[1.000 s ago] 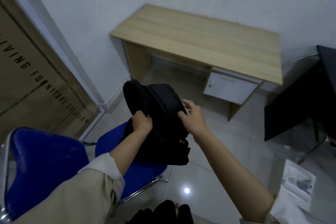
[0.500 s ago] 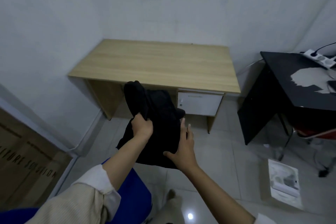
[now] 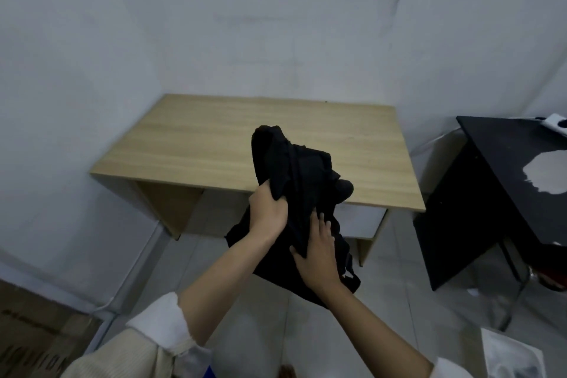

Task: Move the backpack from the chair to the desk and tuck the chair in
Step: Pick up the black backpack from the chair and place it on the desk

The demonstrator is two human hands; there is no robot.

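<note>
Backpack (image 3: 306, 169) nearer desk (image 3: 199, 144), long axis upright

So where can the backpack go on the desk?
On the desk, the left half, from the wall corner to the front edge, is bare, and so is the back strip along the wall. The backpack, gripped by the left hand and resting against the right hand, hides the front right part, so I can't tell there.

A light wooden desk (image 3: 214, 144) stands on the pale tiled floor (image 3: 260, 331), where a white packet (image 3: 515, 356) lies.
</note>
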